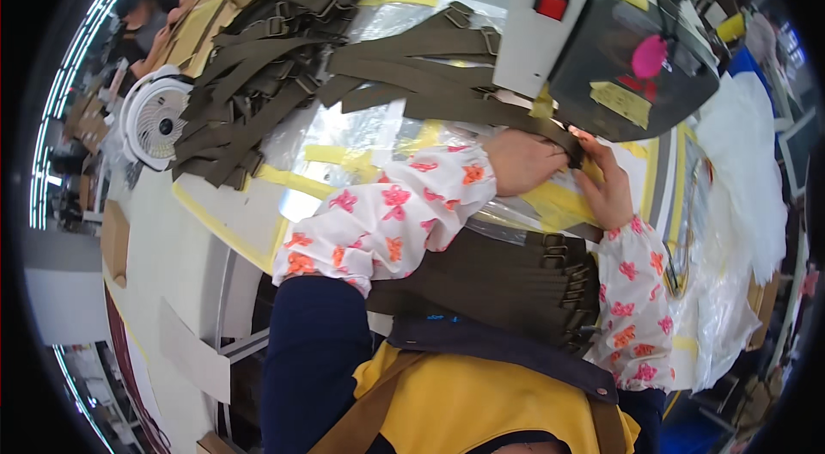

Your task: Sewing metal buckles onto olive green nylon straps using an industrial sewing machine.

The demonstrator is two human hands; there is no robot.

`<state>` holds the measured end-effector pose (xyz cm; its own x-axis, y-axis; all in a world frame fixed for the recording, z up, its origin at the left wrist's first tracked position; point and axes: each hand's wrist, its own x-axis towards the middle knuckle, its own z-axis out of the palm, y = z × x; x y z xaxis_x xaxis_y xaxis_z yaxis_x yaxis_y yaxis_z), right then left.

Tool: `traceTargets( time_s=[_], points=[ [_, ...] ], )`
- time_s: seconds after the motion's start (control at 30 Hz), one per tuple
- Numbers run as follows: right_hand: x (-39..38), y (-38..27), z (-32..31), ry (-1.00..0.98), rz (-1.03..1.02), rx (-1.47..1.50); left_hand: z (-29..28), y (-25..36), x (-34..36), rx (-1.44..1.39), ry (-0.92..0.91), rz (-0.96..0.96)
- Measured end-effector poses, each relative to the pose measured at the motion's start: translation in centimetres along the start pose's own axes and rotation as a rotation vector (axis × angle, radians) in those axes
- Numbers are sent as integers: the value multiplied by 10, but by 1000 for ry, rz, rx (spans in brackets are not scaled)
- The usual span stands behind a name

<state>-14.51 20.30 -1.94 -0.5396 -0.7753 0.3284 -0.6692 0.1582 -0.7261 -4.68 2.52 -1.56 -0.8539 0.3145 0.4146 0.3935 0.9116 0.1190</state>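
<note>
Your desk (pixel 225 212), patched with yellow tape (pixel 296 182), carries a pile (pixel 266 67) of dark straps at the far left, beside a white fan (pixel 159 123). Just below the machine (pixel 640 42), one strap (pixel 561 138) runs to your fingers: your left hand (pixel 526 164) curls closed over it, while your right hand (pixel 610 188) pinches its end between thumb and fingers. Nearer your body lies a stack (pixel 481 274) of buckled straps (whether on your lap or a support, it's hard to tell).
</note>
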Motion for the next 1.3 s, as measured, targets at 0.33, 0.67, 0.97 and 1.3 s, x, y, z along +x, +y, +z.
traceTargets(
  time_s=[0.33,0.67,0.97,1.3],
  points=[
    [6,0,-9,-154,-122,-252,12,1,-3,-62,-62,-46],
    [-7,12,7,-21,-98,-371,3,8,9,226,262,119],
    [-19,17,12,20,-151,-527,15,-19,7,67,166,90],
    [-18,11,7,166,-204,-614,15,-12,9,-10,85,51]
  ],
)
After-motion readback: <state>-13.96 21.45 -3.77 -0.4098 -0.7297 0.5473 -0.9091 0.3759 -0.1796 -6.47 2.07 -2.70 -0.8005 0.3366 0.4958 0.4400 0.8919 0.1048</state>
